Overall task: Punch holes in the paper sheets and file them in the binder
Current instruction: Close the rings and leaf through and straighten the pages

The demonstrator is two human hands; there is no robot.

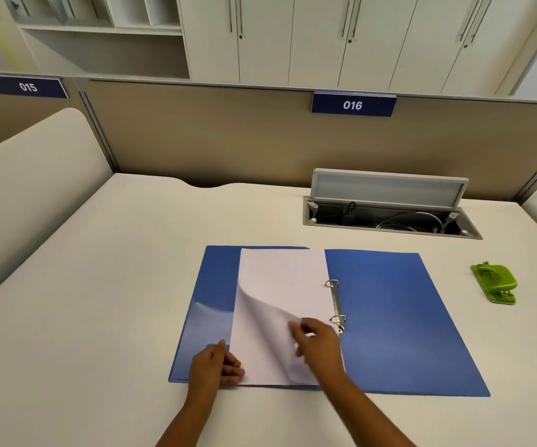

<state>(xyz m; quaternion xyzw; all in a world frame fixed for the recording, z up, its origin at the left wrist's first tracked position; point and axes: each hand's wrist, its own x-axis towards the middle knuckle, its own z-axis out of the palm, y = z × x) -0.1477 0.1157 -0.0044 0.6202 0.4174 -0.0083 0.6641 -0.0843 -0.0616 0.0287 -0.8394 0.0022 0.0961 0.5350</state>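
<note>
Blue binder [389,317] lying open on the table [99,285], white paper sheets [280,285] stacked on its left half beside the metal rings [336,304]. Right hand [318,346] pinching the top sheet's lower right corner, curled up and leftward off the stack. Left hand [212,366] resting at the stack's lower left edge, fingers curled; grip there impossible to judge. Green hole punch [494,282] well apart to the right. Open cable tray [389,217] behind, cables inside.
</note>
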